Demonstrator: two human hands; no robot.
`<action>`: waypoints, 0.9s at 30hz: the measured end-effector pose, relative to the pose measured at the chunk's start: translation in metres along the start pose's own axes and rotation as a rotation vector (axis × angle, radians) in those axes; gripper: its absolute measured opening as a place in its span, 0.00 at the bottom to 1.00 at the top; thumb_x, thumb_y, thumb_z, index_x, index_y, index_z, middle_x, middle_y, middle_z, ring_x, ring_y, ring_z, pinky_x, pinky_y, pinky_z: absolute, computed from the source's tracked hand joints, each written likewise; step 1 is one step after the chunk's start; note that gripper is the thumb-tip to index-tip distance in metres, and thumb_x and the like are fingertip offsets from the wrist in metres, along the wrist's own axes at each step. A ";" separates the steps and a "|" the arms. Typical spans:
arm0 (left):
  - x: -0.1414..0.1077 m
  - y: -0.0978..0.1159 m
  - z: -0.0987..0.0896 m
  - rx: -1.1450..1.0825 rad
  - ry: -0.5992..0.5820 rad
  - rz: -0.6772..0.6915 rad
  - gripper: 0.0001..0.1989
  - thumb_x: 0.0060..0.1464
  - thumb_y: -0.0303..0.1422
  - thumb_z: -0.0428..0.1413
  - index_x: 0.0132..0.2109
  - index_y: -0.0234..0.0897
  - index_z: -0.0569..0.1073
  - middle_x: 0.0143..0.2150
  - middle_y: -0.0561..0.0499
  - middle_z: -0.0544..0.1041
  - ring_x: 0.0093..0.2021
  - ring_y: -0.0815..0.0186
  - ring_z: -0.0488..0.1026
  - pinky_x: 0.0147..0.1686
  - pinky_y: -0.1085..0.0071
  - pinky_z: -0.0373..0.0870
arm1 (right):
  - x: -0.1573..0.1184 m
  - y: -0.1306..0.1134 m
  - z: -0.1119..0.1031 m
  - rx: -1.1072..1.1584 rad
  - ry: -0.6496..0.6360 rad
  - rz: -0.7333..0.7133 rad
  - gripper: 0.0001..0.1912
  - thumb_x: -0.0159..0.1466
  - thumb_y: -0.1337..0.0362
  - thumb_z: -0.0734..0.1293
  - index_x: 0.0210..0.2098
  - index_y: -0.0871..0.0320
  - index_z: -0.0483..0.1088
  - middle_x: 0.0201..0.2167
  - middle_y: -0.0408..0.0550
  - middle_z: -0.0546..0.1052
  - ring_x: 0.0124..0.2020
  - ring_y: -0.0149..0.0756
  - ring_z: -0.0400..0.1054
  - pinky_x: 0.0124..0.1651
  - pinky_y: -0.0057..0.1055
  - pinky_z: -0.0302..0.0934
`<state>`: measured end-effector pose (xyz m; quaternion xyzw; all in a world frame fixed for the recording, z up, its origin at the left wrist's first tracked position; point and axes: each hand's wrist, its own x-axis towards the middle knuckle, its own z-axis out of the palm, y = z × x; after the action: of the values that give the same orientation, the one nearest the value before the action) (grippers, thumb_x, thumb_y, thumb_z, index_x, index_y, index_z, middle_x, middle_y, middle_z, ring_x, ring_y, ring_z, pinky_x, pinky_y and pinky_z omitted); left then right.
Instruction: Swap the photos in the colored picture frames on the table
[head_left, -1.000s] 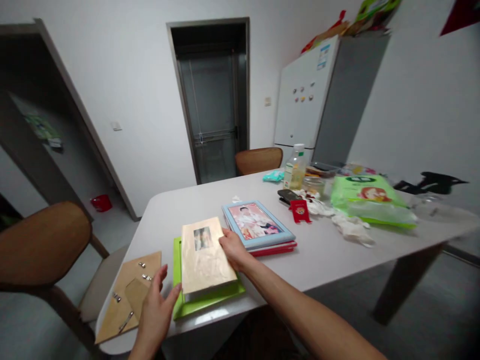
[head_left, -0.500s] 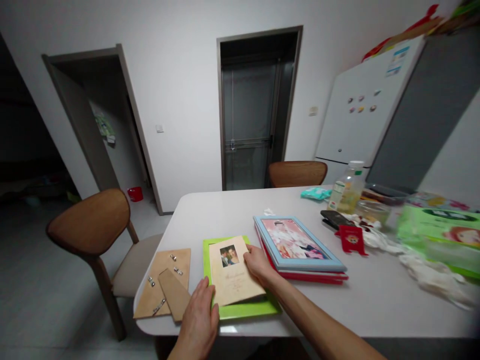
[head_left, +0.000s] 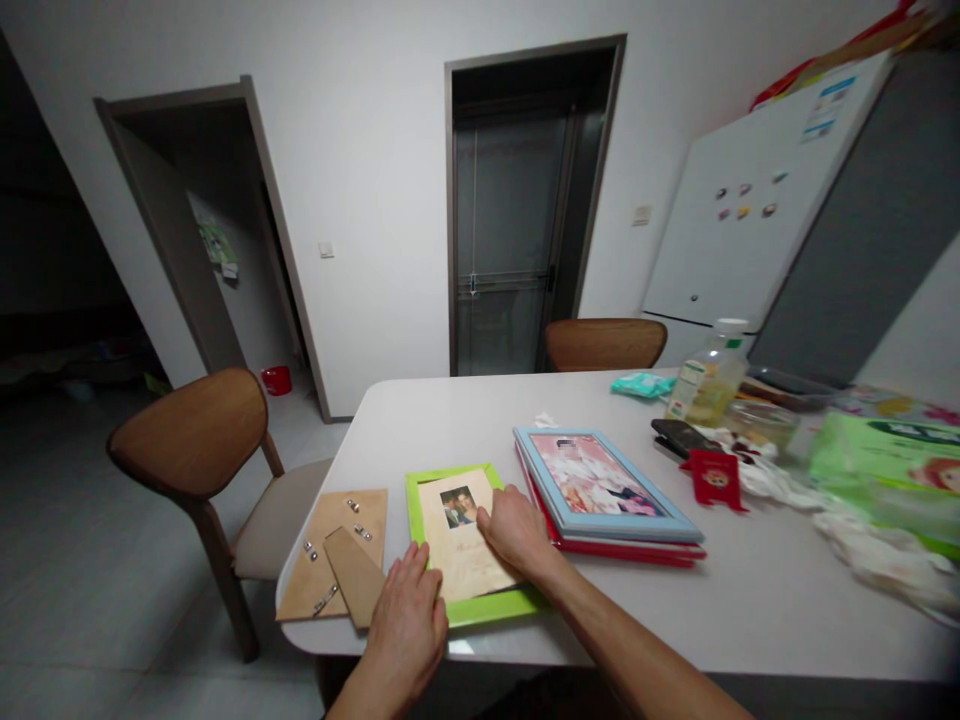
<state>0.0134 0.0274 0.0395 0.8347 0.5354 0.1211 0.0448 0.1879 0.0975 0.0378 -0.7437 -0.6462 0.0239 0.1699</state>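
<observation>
A light green picture frame (head_left: 486, 610) lies at the table's front edge. Inside it rests a cream paper insert (head_left: 469, 565) printed with a small photo of two people; it sits slightly askew, its lower right corner lifted off the frame. My left hand (head_left: 409, 610) lies along the frame's left edge, fingers stretched out. Across the insert's right side, my right hand (head_left: 514, 535) has its fingers bent and closed on the insert's edge. A brown backing board (head_left: 304, 590) with metal clips and a fold-out stand (head_left: 354, 578) lies to the left, partly behind my left hand.
Right of the frame is a stack with a light blue picture frame (head_left: 600, 475) on top of red ones. Farther right are a phone (head_left: 682, 436), a red packet (head_left: 716, 480), a bottle (head_left: 705, 375), tissues and a green tissue pack (head_left: 877, 450). A chair (head_left: 195, 430) stands at left.
My right hand has moved left and inward over the paper insert, covering more of it. My left hand stays at the frame's edge. The view has shifted slightly.
</observation>
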 end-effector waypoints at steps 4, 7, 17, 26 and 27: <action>0.000 0.004 -0.001 0.004 0.012 -0.007 0.15 0.48 0.22 0.45 0.41 0.33 0.70 0.55 0.41 0.63 0.57 0.57 0.55 0.53 0.56 0.54 | -0.002 0.000 0.001 -0.088 0.038 -0.045 0.17 0.55 0.58 0.57 0.37 0.64 0.66 0.38 0.57 0.66 0.38 0.42 0.62 0.36 0.33 0.54; -0.006 -0.001 -0.002 -0.044 0.044 0.030 0.15 0.47 0.24 0.46 0.43 0.34 0.69 0.54 0.41 0.64 0.55 0.56 0.57 0.53 0.55 0.55 | -0.003 0.000 -0.006 -0.068 0.016 -0.056 0.16 0.55 0.60 0.57 0.38 0.64 0.66 0.38 0.57 0.66 0.38 0.42 0.61 0.36 0.33 0.53; -0.059 -0.135 0.013 0.076 0.381 -0.044 0.23 0.47 0.39 0.51 0.49 0.33 0.65 0.52 0.39 0.66 0.52 0.51 0.62 0.46 0.54 0.64 | -0.051 -0.083 -0.009 0.287 -0.055 -0.542 0.19 0.54 0.58 0.59 0.44 0.58 0.64 0.38 0.51 0.68 0.41 0.39 0.58 0.44 0.34 0.50; -0.079 -0.163 0.024 0.180 0.460 0.150 0.26 0.44 0.37 0.55 0.52 0.38 0.61 0.51 0.43 0.67 0.49 0.57 0.66 0.43 0.65 0.68 | -0.067 -0.136 0.028 0.374 -0.176 -0.539 0.24 0.44 0.59 0.65 0.41 0.58 0.65 0.39 0.53 0.65 0.41 0.43 0.57 0.41 0.36 0.55; -0.079 -0.164 0.023 0.174 0.475 0.159 0.25 0.44 0.37 0.55 0.51 0.38 0.62 0.50 0.43 0.68 0.48 0.57 0.67 0.43 0.66 0.69 | -0.066 -0.135 0.029 0.430 -0.191 -0.527 0.24 0.44 0.61 0.65 0.42 0.58 0.65 0.39 0.52 0.65 0.41 0.42 0.57 0.41 0.34 0.55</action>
<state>-0.1576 0.0264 -0.0282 0.8229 0.4722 0.2702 -0.1635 0.0405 0.0543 0.0366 -0.4930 -0.8090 0.1842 0.2617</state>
